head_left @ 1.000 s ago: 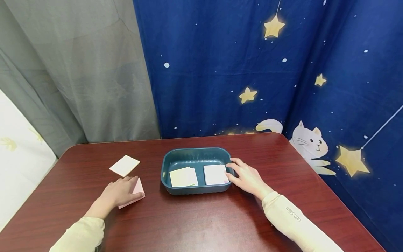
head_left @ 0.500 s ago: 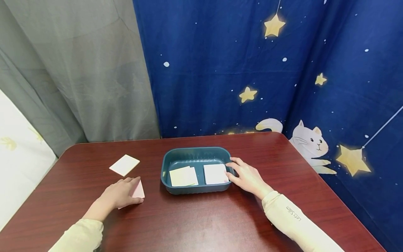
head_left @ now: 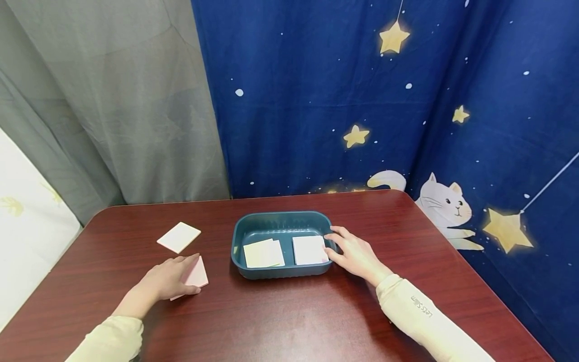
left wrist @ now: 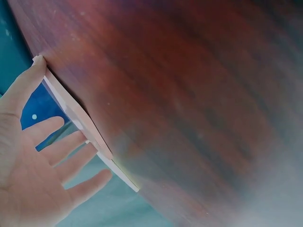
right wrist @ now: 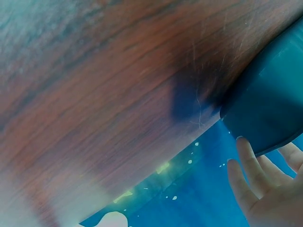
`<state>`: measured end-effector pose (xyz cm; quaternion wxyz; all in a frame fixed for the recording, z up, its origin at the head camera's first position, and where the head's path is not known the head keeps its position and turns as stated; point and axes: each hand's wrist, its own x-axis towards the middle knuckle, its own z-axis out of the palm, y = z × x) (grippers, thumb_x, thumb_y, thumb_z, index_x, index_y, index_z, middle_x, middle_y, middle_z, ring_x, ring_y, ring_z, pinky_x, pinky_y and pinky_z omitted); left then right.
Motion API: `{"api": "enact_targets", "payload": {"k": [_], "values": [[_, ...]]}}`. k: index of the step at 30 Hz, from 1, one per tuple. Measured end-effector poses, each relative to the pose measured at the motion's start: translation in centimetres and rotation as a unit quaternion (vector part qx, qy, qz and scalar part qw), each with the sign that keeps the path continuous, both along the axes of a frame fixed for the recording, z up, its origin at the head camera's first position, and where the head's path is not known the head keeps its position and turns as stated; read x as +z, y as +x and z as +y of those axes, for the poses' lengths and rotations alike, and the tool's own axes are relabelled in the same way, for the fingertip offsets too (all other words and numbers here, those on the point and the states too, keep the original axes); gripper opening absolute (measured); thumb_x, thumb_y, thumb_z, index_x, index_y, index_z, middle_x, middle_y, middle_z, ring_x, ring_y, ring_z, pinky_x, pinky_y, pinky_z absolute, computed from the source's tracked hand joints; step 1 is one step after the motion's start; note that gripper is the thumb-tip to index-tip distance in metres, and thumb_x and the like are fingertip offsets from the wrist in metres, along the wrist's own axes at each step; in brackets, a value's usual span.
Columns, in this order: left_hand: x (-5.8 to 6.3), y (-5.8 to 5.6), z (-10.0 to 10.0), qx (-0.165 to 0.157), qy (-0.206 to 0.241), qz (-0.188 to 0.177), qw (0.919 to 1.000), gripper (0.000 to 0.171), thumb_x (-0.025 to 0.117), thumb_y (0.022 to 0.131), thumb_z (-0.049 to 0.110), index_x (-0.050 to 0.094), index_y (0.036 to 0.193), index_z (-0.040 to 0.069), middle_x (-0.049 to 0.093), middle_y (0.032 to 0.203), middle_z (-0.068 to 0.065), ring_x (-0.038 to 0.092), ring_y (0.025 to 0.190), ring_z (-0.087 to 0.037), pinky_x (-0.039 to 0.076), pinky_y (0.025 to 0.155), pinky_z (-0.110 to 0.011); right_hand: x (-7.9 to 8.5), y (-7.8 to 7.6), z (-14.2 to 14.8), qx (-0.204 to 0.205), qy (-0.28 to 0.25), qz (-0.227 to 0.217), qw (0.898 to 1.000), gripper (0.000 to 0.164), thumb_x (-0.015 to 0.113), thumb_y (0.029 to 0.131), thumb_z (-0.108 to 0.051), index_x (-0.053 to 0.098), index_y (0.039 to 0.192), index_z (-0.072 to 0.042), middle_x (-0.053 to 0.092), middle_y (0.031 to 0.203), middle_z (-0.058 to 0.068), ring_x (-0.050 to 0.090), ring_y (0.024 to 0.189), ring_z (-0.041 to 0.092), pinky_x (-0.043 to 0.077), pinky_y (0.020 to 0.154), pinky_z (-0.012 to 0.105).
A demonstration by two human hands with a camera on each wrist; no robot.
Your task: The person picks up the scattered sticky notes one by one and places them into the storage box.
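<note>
My left hand [head_left: 169,279] lies over a pad of pink sticky notes [head_left: 198,274] on the left of the table. Its thumb is at the pad's near edge, and the left wrist view shows the other fingers spread and loose beside the pink pad [left wrist: 78,113]. A pale cream sticky note pad [head_left: 179,237] lies just beyond. My right hand [head_left: 357,254] holds the right end of a dark teal tray [head_left: 282,274]; in the right wrist view, fingers lie both outside and over the rim of the tray [right wrist: 270,104]. The right thumb is hidden there.
Inside the tray, yellowish sticky notes [head_left: 262,254] lie on the left and a white sticky note pad [head_left: 309,250] on the right. The brown wooden table [head_left: 280,322] ends at grey [head_left: 149,100] and blue star-patterned curtains [head_left: 316,100].
My left thumb has slid back toward the left along the pink pad's near edge, showing more of the pad. The right hand and the tray have stayed put.
</note>
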<state>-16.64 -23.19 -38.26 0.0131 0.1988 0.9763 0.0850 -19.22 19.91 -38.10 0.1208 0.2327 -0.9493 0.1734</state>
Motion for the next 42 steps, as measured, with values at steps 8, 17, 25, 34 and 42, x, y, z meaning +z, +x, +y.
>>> {"api": "enact_targets", "payload": {"k": [8,17,25,34,42], "values": [[-0.54,-0.14,-0.20,-0.010,-0.011,0.037,0.9992,0.076,0.074,0.058,0.044,0.052,0.118,0.003,0.055,0.094,-0.012,0.055,0.083,-0.033,0.044,0.062,-0.048,-0.04,0.05,-0.03,0.000,-0.001,0.001,1.000,0.034,0.060,0.082,-0.031,0.060,0.112,-0.014,0.047,0.123,0.009,0.055,0.097,0.021,0.046,0.073,0.041],[-0.91,-0.26,0.01,-0.010,-0.035,0.090,0.9952,0.075,0.072,0.058,0.048,0.055,0.116,0.004,0.053,0.091,-0.012,0.055,0.074,-0.031,0.043,0.058,-0.046,-0.10,-0.03,-0.02,0.001,-0.003,0.009,1.000,0.033,0.059,0.083,-0.031,0.061,0.111,-0.013,0.047,0.123,0.009,0.055,0.097,0.021,0.046,0.071,0.042],[-0.77,-0.23,0.25,0.002,-0.053,0.101,0.9935,0.076,0.071,0.057,0.052,0.056,0.116,0.006,0.057,0.087,-0.011,0.050,0.079,-0.030,0.040,0.058,-0.044,0.02,0.00,-0.03,0.000,-0.002,0.004,1.000,0.034,0.059,0.083,-0.031,0.061,0.111,-0.012,0.047,0.123,0.009,0.055,0.098,0.022,0.046,0.072,0.043],[-0.74,-0.01,0.10,0.023,-0.018,0.081,0.9963,0.083,0.073,0.055,0.053,0.052,0.119,0.004,0.049,0.092,-0.014,0.051,0.073,-0.031,0.042,0.053,-0.045,0.13,0.10,-0.05,-0.002,-0.005,0.000,1.000,0.035,0.059,0.083,-0.032,0.061,0.111,-0.012,0.047,0.123,0.008,0.055,0.098,0.021,0.046,0.072,0.043],[-0.48,0.43,0.42,0.039,-0.003,0.054,0.9978,0.085,0.071,0.056,0.056,0.052,0.121,0.006,0.047,0.098,-0.017,0.049,0.083,-0.033,0.043,0.053,-0.046,0.14,0.18,-0.02,-0.003,-0.003,-0.002,1.000,0.035,0.058,0.083,-0.033,0.060,0.112,-0.013,0.046,0.124,0.008,0.054,0.098,0.021,0.046,0.072,0.042]]}}
